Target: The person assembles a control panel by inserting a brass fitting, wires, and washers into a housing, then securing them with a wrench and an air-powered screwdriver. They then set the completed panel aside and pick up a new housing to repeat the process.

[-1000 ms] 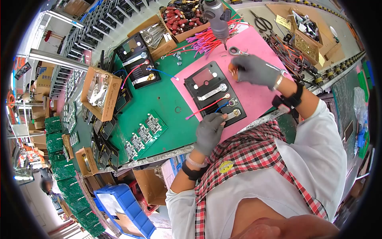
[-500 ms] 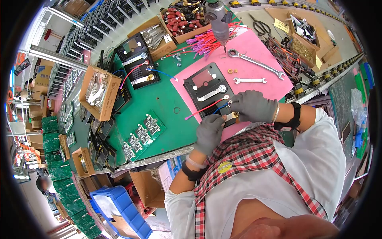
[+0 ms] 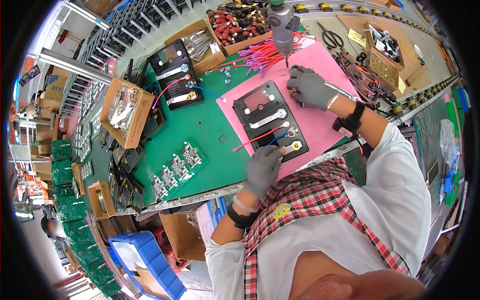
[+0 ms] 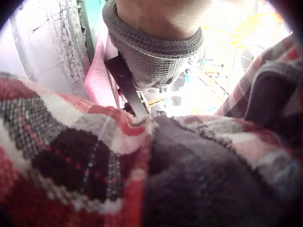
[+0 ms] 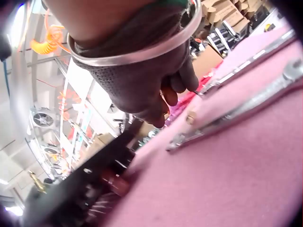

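Note:
A black plastic panel (image 3: pixel 256 106) lies on the pink mat (image 3: pixel 330 131), fitted with silver metal strips and red and blue wires. At its near end my gloved left hand (image 3: pixel 262 171) pinches the end of a metal strip (image 3: pixel 290 148), which has a brass nut (image 3: pixel 296 145) on it. My gloved right hand (image 3: pixel 311 88) is farther up the mat, its bare fingertips low by the wrenches. In the right wrist view a brass nut (image 5: pixel 191 117) sits beside the open-end wrench (image 5: pixel 236 109); I cannot tell whether those curled fingers hold another.
A power screwdriver (image 3: pixel 281 30) hangs above the mat's far edge. Behind it are pink-sleeved wires (image 3: pixel 257 55) and a box of red parts (image 3: pixel 235 25). A second black panel (image 3: pixel 175 75) and a green circuit board (image 3: pixel 180 167) lie to the left, scissors (image 3: pixel 331 37) to the right.
My right hand moved from the mat to the panel's near end, then back up to the brass nuts by the wrenches. My left hand stayed at the panel's near end.

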Demonstrator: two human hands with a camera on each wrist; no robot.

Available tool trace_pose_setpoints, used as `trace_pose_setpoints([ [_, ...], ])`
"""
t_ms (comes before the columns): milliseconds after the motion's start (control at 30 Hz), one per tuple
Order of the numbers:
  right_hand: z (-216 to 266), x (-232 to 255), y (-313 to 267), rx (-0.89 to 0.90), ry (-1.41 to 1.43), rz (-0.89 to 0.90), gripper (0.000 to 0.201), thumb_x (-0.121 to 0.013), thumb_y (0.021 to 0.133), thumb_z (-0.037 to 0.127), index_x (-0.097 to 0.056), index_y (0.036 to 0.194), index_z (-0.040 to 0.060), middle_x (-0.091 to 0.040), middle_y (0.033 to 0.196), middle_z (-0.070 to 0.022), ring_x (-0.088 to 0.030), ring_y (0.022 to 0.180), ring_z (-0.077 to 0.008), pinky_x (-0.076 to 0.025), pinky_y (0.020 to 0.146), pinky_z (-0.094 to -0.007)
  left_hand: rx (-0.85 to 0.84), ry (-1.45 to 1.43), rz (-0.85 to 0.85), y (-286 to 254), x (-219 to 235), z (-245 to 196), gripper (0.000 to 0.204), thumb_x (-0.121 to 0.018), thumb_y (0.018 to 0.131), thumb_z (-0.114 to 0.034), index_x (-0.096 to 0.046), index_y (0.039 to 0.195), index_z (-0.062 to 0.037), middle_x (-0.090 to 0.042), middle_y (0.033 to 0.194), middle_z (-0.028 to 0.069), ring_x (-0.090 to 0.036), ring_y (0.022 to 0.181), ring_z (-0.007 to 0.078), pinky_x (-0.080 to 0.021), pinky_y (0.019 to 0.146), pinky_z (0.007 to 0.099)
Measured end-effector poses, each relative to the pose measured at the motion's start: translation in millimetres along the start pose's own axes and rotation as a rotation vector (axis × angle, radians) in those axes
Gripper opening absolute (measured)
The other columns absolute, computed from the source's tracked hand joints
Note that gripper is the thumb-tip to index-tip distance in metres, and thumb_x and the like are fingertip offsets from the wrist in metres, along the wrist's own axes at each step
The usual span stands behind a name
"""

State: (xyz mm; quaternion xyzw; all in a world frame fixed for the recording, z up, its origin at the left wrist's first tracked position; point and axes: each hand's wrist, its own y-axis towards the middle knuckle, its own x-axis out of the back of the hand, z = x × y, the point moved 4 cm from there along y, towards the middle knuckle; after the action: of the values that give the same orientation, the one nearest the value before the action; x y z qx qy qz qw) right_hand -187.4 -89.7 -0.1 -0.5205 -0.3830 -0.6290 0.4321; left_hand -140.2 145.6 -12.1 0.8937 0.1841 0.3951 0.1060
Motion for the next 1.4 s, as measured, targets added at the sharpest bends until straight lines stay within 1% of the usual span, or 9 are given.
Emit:
trace_pose_setpoints([
  [167,42,44,-46,0.295,0.422,0.063,0.021,-0.066,0.065,0.016,-0.059,0.085,0.0101,-0.057,0.089,-0.0065,-0.053,0.094,-0.0243,-0.043,0.076,-0.0363,-0.006,0.004,0.015,0,-3,4,0.023,-0.063,0.073,-0.004,-0.064,0.096,-0.007,-0.061,0.089,0.0091,-0.059,0.074,0.025,-0.049,0.061,0.0328],
  [267,78,38,-71,0.423,0.365,0.139,0.019,-0.065,0.066,0.016,-0.06,0.084,0.011,-0.058,0.087,-0.0059,-0.055,0.088,-0.0233,-0.044,0.074,-0.0373,-0.019,-0.009,0.018,2,-3,3,0.023,-0.062,0.073,-0.003,-0.065,0.095,-0.0069,-0.061,0.088,0.0091,-0.059,0.074,0.0251,-0.048,0.06,0.0334],
  [467,89,21,-74,0.328,0.098,0.09,0.026,-0.071,0.062,0.023,-0.061,0.083,0.0122,-0.059,0.085,-0.0039,-0.055,0.085,-0.0243,-0.047,0.067,-0.0358,-0.03,0.005,-0.02,1,0,0,0.022,-0.062,0.071,-0.002,-0.064,0.093,-0.0068,-0.06,0.087,0.0087,-0.059,0.073,0.0252,-0.048,0.059,0.0338],
  [567,89,29,-75,0.245,-0.02,0.353,0.032,-0.073,0.06,0.026,-0.06,0.085,0.0126,-0.058,0.085,-0.0045,-0.055,0.085,-0.0252,-0.047,0.068,-0.0359,-0.017,-0.001,-0.009,1,-1,1,0.022,-0.063,0.071,-0.003,-0.064,0.093,-0.0069,-0.061,0.087,0.0085,-0.059,0.073,0.0252,-0.048,0.059,0.0337],
  [667,75,39,-83,0.293,0.19,0.03,0.035,-0.074,0.059,0.029,-0.059,0.086,0.0126,-0.057,0.086,-0.0028,-0.053,0.084,-0.0249,-0.046,0.071,-0.0374,-0.002,-0.004,-0.003,0,-2,3,0.022,-0.063,0.071,-0.003,-0.064,0.093,-0.007,-0.061,0.087,0.0083,-0.059,0.073,0.0252,-0.048,0.059,0.0336],
  [767,72,21,-94,0.341,0.176,-0.068,0.029,-0.073,0.062,0.027,-0.059,0.083,0.0146,-0.053,0.088,-0.0034,-0.051,0.093,-0.0267,-0.045,0.077,-0.0393,-0.009,0.003,-0.007,0,-3,2,0.023,-0.063,0.071,-0.003,-0.064,0.094,-0.0071,-0.061,0.087,0.0084,-0.06,0.073,0.0254,-0.048,0.059,0.0333],
  [867,60,28,-100,0.2,0.402,-0.052,0.032,-0.074,0.061,0.027,-0.058,0.085,0.0143,-0.052,0.097,-0.0037,-0.049,0.101,-0.0274,-0.045,0.079,-0.0393,-0.012,-0.001,-0.006,1,-2,2,0.024,-0.063,0.071,-0.003,-0.065,0.094,-0.0073,-0.061,0.087,0.0085,-0.06,0.074,0.0256,-0.048,0.06,0.0332],
  [967,74,23,-101,0.314,0.288,-0.181,0.03,-0.075,0.058,0.024,-0.057,0.08,0.0135,-0.052,0.098,-0.0037,-0.048,0.104,-0.028,-0.044,0.08,-0.0394,0.0,-0.006,-0.002,1,-1,0,0.025,-0.063,0.071,-0.002,-0.065,0.095,-0.0077,-0.061,0.087,0.0084,-0.06,0.074,0.0256,-0.049,0.06,0.0332],
  [1400,68,22,-103,0.339,0.411,-0.236,0.03,-0.073,0.064,0.028,-0.06,0.084,0.0108,-0.053,0.101,-0.005,-0.049,0.102,-0.0314,-0.045,0.08,-0.0413,0.014,-0.004,0.024,1,-3,2,0.023,-0.062,0.071,-0.002,-0.064,0.093,-0.0069,-0.061,0.087,0.0093,-0.059,0.073,0.0268,-0.048,0.062,0.0348],
])
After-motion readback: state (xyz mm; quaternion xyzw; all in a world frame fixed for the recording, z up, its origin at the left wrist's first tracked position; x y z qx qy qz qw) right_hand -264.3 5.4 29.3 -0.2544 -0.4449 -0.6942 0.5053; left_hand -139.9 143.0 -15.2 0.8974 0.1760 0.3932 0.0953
